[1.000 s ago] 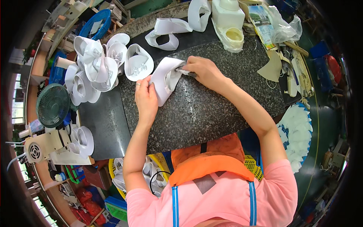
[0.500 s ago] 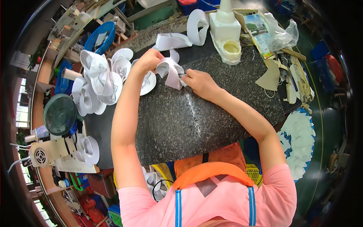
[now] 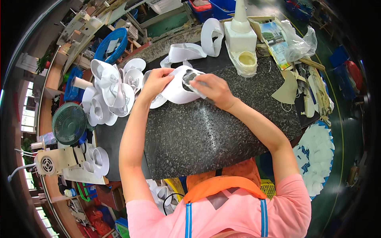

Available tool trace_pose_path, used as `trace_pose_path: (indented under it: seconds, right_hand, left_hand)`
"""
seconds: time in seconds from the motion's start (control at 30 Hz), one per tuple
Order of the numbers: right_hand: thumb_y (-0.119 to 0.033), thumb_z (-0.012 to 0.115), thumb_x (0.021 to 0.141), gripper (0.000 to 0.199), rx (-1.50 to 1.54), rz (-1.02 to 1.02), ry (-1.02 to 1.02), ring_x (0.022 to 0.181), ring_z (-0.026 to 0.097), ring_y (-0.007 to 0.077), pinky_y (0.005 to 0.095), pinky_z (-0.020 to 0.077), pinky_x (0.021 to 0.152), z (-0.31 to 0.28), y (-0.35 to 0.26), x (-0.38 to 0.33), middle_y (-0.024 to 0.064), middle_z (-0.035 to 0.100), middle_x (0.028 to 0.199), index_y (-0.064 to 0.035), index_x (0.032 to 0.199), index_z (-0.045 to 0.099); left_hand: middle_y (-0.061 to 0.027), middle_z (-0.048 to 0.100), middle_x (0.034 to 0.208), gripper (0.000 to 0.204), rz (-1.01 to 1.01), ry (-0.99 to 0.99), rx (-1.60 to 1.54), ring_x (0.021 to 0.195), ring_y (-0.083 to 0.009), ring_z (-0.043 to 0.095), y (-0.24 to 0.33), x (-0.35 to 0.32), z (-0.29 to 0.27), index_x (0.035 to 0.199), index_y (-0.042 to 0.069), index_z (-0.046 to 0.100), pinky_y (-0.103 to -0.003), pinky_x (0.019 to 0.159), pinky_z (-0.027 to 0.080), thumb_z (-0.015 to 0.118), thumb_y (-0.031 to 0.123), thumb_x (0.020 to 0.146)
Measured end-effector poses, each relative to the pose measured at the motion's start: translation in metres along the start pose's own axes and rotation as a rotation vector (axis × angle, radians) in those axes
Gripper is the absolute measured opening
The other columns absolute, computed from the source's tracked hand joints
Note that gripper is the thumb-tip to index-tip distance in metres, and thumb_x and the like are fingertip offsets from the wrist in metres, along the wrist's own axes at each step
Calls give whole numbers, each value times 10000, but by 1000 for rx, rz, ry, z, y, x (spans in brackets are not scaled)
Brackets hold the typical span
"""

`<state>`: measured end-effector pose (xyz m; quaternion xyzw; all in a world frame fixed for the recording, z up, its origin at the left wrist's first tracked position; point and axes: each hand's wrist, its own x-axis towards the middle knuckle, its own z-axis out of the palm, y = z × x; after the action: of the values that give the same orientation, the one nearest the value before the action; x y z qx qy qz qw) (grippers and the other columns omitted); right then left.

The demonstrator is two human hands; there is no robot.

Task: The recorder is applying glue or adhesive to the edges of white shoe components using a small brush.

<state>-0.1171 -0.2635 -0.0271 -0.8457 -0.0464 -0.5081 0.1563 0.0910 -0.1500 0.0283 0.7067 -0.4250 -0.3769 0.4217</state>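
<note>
1. Standing close against the dark stone slab (image 3: 186,139), the person wore a pink shirt (image 3: 166,222) with an orange cloth (image 3: 222,188) across the front; below the slab's near edge, more white pieces (image 3: 162,194) lay in a yellow basket (image 3: 174,184).

2. Over the slab's far part, the white piece (image 3: 176,90) sat between the two hands, its broad curved panel towards the left and an oval opening at its upper right, through which dark stone showed.

3. At its left side, the left hand (image 3: 156,82) was closed in a pinch on the panel's edge, thumb and fingers nearly together.

4. At the opening's right rim, the right hand (image 3: 214,90) had its fingers bent and reaching slightly in; I could not tell how tightly they closed, or on what.

5. As far as could be judged, this piece was partway through: panel and opening were formed, while the rim was being worked.

6. Left of the left hand, similar pieces (image 3: 115,89) lay heaped; whether finished or waiting, I could not tell.

7. Farther off lay a curved white strip (image 3: 186,50) and a white loop (image 3: 206,33), untouched, beside a white bottle (image 3: 240,35) and a cup of yellowish paste (image 3: 248,59).
</note>
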Motion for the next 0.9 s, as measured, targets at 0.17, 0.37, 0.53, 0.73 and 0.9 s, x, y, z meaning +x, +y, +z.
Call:
trace_pose_path:
  seconds: [0.17,0.37,0.53,0.73,0.9]
  right_hand:
    - [-23,661,691,374,157,14,-19,914,609,257,332,520,743,-20,-32,3,103,589,1008,-76,1061,668]
    - [31,677,741,270,158,430,259,876,597,253,325,482,770,-49,-48,3,149,604,975,8,1009,657]
    - [12,546,881,199,386,774,128,799,583,158,260,499,717,-70,-45,-24,87,587,997,46,1063,617]
    - [-150,579,896,246,338,1015,22,697,525,99,239,420,682,-71,-44,-38,33,572,845,30,1061,609]
    - [-67,573,877,210,463,905,-48,685,528,97,229,429,638,-65,-52,-31,40,572,864,46,1049,611]
  left_hand:
    - [-42,649,944,241,144,155,-127,808,-83,602,-21,-42,13,1090,-42,617,-209,707,476,554,20,867]
    - [5,568,942,225,191,338,93,843,-63,542,-36,-100,2,1069,-23,623,-202,750,418,544,-3,859]
    - [-10,614,981,252,184,857,-160,881,-76,553,-69,-233,-37,1106,-4,608,-212,787,432,552,2,861]
    - [-95,614,1099,329,435,1496,-633,995,-184,601,-148,-387,-135,1215,12,510,-331,895,485,480,-8,888]
    - [-179,547,1160,312,191,1856,-739,1059,-300,554,-252,-433,-214,1159,-34,511,-456,852,494,459,-31,851]
